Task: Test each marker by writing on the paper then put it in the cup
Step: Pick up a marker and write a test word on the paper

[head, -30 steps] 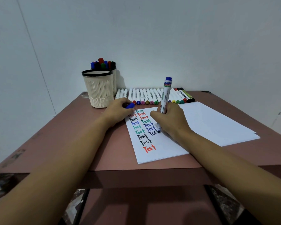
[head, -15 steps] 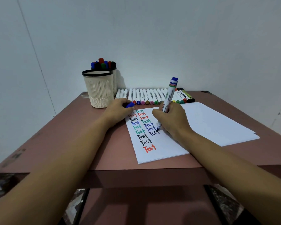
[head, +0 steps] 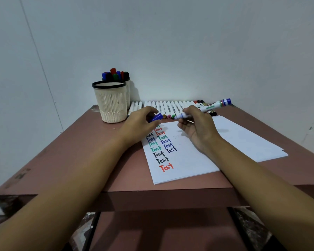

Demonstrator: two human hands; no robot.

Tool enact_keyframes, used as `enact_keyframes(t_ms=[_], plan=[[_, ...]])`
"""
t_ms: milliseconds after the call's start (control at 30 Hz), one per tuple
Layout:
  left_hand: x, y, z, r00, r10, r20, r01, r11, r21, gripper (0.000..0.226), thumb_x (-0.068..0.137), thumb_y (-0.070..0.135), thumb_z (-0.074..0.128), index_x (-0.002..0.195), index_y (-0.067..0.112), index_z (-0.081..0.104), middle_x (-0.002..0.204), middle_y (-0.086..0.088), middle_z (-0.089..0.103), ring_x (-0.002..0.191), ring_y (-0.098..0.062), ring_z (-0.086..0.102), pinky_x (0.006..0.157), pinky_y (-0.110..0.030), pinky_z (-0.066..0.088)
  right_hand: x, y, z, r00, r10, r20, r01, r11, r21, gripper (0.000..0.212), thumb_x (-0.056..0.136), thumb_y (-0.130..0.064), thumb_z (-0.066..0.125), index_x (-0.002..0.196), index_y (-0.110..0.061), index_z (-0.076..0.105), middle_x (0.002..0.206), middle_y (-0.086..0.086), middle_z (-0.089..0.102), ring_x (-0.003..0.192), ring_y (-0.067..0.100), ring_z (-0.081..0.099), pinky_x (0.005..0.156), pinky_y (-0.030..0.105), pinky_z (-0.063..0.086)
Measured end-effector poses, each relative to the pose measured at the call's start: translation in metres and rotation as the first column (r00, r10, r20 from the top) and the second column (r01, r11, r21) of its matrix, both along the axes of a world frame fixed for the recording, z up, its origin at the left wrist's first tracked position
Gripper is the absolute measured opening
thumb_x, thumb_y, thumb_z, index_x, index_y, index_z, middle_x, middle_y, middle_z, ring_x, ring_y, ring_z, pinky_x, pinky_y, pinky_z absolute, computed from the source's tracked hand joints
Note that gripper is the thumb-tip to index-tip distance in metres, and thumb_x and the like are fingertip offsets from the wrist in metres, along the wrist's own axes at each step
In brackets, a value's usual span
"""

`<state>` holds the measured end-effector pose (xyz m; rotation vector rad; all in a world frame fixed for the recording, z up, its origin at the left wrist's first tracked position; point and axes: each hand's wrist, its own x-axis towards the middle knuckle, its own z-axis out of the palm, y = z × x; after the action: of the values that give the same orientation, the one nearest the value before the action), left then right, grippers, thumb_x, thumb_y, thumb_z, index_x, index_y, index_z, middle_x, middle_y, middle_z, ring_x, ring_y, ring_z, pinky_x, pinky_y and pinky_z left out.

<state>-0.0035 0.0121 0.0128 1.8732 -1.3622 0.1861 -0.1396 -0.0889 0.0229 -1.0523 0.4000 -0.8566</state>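
My right hand (head: 198, 126) grips a white marker with blue ends (head: 207, 107), lying nearly level above the paper, its tip pointing left. My left hand (head: 140, 124) pinches the blue cap (head: 156, 118) just left of that tip, a small gap between them. The white paper (head: 185, 160) bears two columns of "Test" in black, red, green and blue. A cream cup with a black rim (head: 110, 104) stands at the back left of the table. Behind it a second cup (head: 127, 87) holds several capped markers.
A row of several white markers (head: 169, 107) lies along the back edge by the wall. More white sheets (head: 246, 140) spread to the right under the written one. The brown table (head: 80, 160) ends at a front edge near my forearms.
My right hand lifted the marker off the paper and swung it from upright to nearly level, tip toward the cap. My left hand rose slightly with the cap.
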Motion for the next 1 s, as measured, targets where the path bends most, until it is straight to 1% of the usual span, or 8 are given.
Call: enact_keyframes(t_ms=[100, 333, 433, 567, 633, 733, 867, 1000], plan=[[-0.002, -0.001, 0.000, 0.999, -0.027, 0.030, 0.027, 1.000, 0.001, 0.028, 0.088, 0.023, 0.063, 0.112, 0.010, 0.061, 0.096, 0.004, 0.060, 0.078, -0.005, 0.053, 0.067, -0.005, 0.039, 0.002, 0.000, -0.001, 0.999, 0.035, 0.003, -0.035, 0.999, -0.029, 0.026, 0.088, 0.002, 0.049, 0.064, -0.004, 0.056, 0.056, 0.004, 0.064, 0.054, 0.010, 0.058, 0.061, 0.020, 0.054], [-0.007, 0.000, 0.000, 0.991, -0.120, 0.062, 0.122, 0.992, -0.028, 0.023, 0.088, 0.020, 0.063, 0.109, 0.011, 0.064, 0.095, 0.001, 0.063, 0.085, -0.010, 0.056, 0.072, -0.008, 0.041, 0.005, -0.003, -0.004, 0.998, 0.054, -0.034, -0.056, 0.996, -0.075, 0.023, 0.089, 0.002, 0.054, 0.067, -0.004, 0.060, 0.060, 0.005, 0.065, 0.059, 0.013, 0.060, 0.058, 0.021, 0.054], [-0.009, 0.001, 0.000, 0.987, -0.150, 0.053, 0.153, 0.987, -0.052, 0.024, 0.088, 0.021, 0.062, 0.111, 0.014, 0.062, 0.093, 0.002, 0.063, 0.083, -0.011, 0.060, 0.072, -0.006, 0.042, 0.005, -0.003, -0.007, 0.992, 0.084, -0.089, -0.096, 0.986, -0.139, 0.018, 0.089, -0.006, 0.061, 0.072, -0.007, 0.064, 0.061, 0.002, 0.064, 0.059, 0.011, 0.059, 0.056, 0.020, 0.053], [-0.011, -0.001, 0.000, 0.989, -0.135, 0.065, 0.139, 0.989, -0.055, 0.022, 0.090, 0.022, 0.060, 0.109, 0.011, 0.063, 0.082, 0.009, 0.059, 0.070, -0.002, 0.055, 0.063, -0.004, 0.037, 0.004, -0.006, -0.011, 0.976, 0.059, -0.210, -0.106, 0.970, -0.217, 0.021, 0.087, -0.021, 0.067, 0.070, -0.010, 0.063, 0.056, -0.002, 0.050, 0.049, 0.007, 0.046, 0.047, 0.019, 0.038], [-0.013, -0.003, -0.001, 0.988, -0.138, 0.067, 0.142, 0.989, -0.050, 0.020, 0.091, 0.022, 0.058, 0.105, 0.009, 0.064, 0.074, 0.011, 0.057, 0.064, -0.002, 0.052, 0.059, -0.007, 0.036, 0.004, -0.007, -0.010, 0.976, 0.086, -0.199, -0.123, 0.975, -0.183, 0.023, 0.087, -0.021, 0.067, 0.068, -0.010, 0.062, 0.054, -0.002, 0.050, 0.047, 0.007, 0.045, 0.046, 0.018, 0.036], [-0.016, -0.007, -0.002, 0.987, -0.161, 0.013, 0.162, 0.985, -0.064, 0.019, 0.093, 0.022, 0.055, 0.101, 0.008, 0.064, 0.072, 0.004, 0.058, 0.064, -0.010, 0.052, 0.062, -0.019, 0.040, 0.005, -0.006, -0.008, 0.980, 0.141, -0.139, -0.152, 0.986, -0.070, 0.022, 0.088, -0.017, 0.065, 0.068, -0.009, 0.059, 0.052, -0.001, 0.051, 0.045, 0.006, 0.046, 0.043, 0.015, 0.039], [-0.018, -0.011, -0.004, 0.984, -0.172, -0.056, 0.170, 0.985, -0.037, 0.020, 0.095, 0.023, 0.052, 0.098, 0.008, 0.065, 0.068, 0.008, 0.057, 0.058, 0.001, 0.050, 0.057, -0.009, 0.038, 0.006, -0.007, -0.008, 0.976, 0.180, -0.124, -0.180, 0.984, 0.004, 0.024, 0.090, -0.015, 0.063, 0.068, -0.008, 0.058, 0.052, 0.000, 0.050, 0.043, 0.006, 0.046, 0.042, 0.015, 0.041], [-0.017, -0.012, -0.002, 0.973, -0.178, -0.147, 0.177, 0.984, -0.015, 0.018, 0.094, 0.022, 0.053, 0.097, 0.009, 0.065, 0.066, 0.008, 0.056, 0.051, 0.004, 0.049, 0.055, -0.009, 0.037, 0.006, -0.008, -0.007, 0.970, 0.177, -0.166, -0.182, 0.983, -0.017, 0.024, 0.090, -0.017, 0.063, 0.068, -0.008, 0.058, 0.050, -0.001, 0.051, 0.044, 0.006, 0.046, 0.042, 0.015, 0.040]])
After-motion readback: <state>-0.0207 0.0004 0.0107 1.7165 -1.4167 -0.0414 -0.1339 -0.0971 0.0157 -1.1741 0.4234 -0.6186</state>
